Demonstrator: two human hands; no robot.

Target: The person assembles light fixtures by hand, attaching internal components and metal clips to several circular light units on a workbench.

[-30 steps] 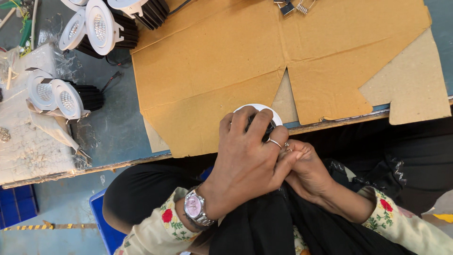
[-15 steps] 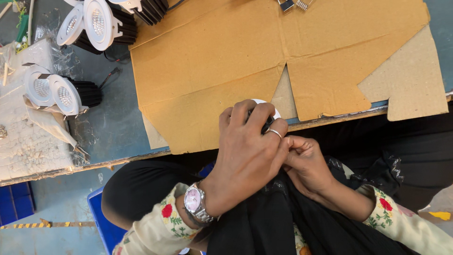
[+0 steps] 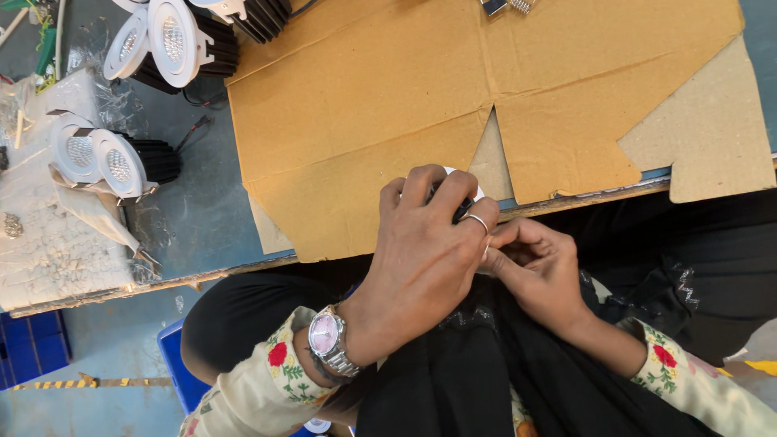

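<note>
My left hand [image 3: 421,251], with a ring and a pink-faced wristwatch, is closed over a round white downlight fitting [image 3: 461,184] at the near edge of the workbench; only a sliver of its white rim and dark body shows between the fingers. My right hand [image 3: 538,271] is pressed against the left hand from the right, fingers curled at the fitting's underside. What those fingers pinch is hidden. Both hands hover over my lap, clothed in black.
Flattened brown cardboard [image 3: 453,97] covers the blue bench top. Several white downlights with black heat sinks [image 3: 174,40] sit at the far left, two more [image 3: 105,158] beside a white foam block [image 3: 57,243]. Small metal parts [image 3: 506,6] lie at the top edge. A blue crate [image 3: 182,368] stands below.
Both hands stay clasped on the fitting; they have shifted slightly, with the left fingers wrapping further over the white rim.
</note>
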